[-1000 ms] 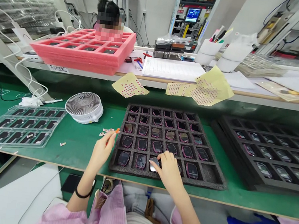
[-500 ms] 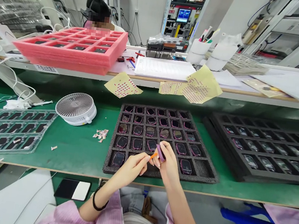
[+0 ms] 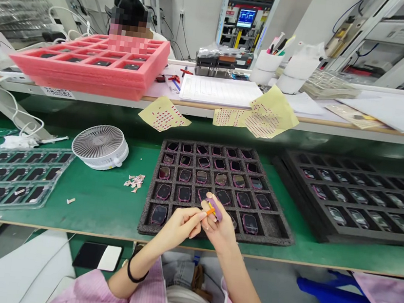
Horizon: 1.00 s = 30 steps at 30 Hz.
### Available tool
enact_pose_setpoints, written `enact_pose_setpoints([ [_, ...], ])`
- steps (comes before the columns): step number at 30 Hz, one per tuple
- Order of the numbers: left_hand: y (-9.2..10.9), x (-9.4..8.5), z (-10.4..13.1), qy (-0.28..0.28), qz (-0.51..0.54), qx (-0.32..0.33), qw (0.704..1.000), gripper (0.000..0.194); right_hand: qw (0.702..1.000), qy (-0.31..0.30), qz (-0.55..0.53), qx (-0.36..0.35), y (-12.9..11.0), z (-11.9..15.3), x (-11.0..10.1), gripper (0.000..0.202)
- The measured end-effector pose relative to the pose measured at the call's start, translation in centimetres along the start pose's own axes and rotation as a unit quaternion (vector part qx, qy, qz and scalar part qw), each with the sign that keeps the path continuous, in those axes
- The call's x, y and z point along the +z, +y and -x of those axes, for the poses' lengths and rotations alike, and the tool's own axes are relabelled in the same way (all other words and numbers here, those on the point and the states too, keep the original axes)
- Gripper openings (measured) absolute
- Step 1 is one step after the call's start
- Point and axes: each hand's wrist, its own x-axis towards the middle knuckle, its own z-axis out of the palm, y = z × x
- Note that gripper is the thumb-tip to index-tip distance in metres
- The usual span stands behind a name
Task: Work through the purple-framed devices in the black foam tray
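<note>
My right hand [image 3: 223, 233] is closed around a purple watch case [image 3: 218, 211], tilted on its edge above the near part of a dark foam tray [image 3: 277, 226]. In my left hand [image 3: 182, 224], finger and thumb pinch a thin orange stick [image 3: 211, 211], whose tip reaches to the watch case; whether it touches the case cannot be made out. Below and around the hands, square watches with purple rims fill most of the tray's compartments, such as a watch [image 3: 159, 214] at the near left. My hands hide part of the front rows.
Left of the tray lie small paper scraps [image 3: 134, 181], a white fan [image 3: 100, 145] and a clear tray [image 3: 39, 200] of dark parts. More foam trays [image 3: 329, 226] stand at right. Yellow sticker sheets [image 3: 165, 115] hang off the shelf, which carries a pink foam tray [image 3: 147, 82]. Another person sits behind.
My right hand has turned the watch case, so more of its inner side faces me. The orange stick has shifted slightly right against it. The view has moved a little.
</note>
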Motion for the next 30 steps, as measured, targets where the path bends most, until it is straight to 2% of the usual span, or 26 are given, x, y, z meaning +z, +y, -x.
enact_pose_setpoints([
  [5, -0.4, 0.3, -0.2, 0.009, 0.017, 0.006, 1.000, 0.044, 0.999, 0.008, -0.036, -0.005, 0.3, -0.3, -0.1, 0.029],
  [9, -0.6, 0.1, -0.3, 0.031, 0.008, -0.003, 0.999, 0.046, 0.999, 0.030, -0.006, -0.018, 0.4, -0.2, -0.3, 0.032],
  [12, -0.6, 0.2, -0.5, 0.081, 0.021, -0.002, 0.997, 0.047, 0.992, 0.074, 0.076, -0.075, 0.8, 0.1, -0.3, 0.024],
  [15, -0.6, 0.6, -0.7, 0.100, 0.023, 0.014, 0.995, 0.042, 0.968, 0.114, 0.185, -0.127, 1.5, 0.5, -0.2, 0.026],
  [19, -1.0, 0.4, -0.5, 0.115, 0.035, 0.011, 0.993, 0.040, 0.932, 0.104, 0.308, -0.161, 1.9, 0.7, -0.6, 0.027],
  [21, -1.1, -0.9, 0.2, 0.157, 0.015, 0.010, 0.987, 0.040, 0.899, 0.129, 0.368, -0.198, 1.7, 0.7, -1.3, 0.025],
  [23, -1.0, -3.3, 1.2, 0.248, -0.056, 0.027, 0.967, 0.038, 0.840, 0.154, 0.458, -0.245, 1.5, 0.7, -2.4, 0.022],
  [25, -0.9, -6.4, 2.1, 0.353, -0.170, 0.039, 0.919, 0.037, 0.765, 0.138, 0.569, -0.270, 1.4, 0.8, -3.6, 0.019],
  [26, -0.9, -8.0, 2.5, 0.383, -0.230, 0.023, 0.894, 0.036, 0.725, 0.113, 0.623, -0.270, 1.5, 0.9, -4.2, 0.018],
  [28, -1.3, -10.7, 2.8, 0.398, -0.315, -0.030, 0.861, 0.031, 0.657, 0.062, 0.703, -0.264, 1.8, 1.0, -5.0, 0.018],
  [30, -1.9, -12.6, 2.7, 0.394, -0.361, -0.080, 0.842, 0.027, 0.604, 0.039, 0.746, -0.277, 2.1, 1.2, -5.2, 0.020],
])
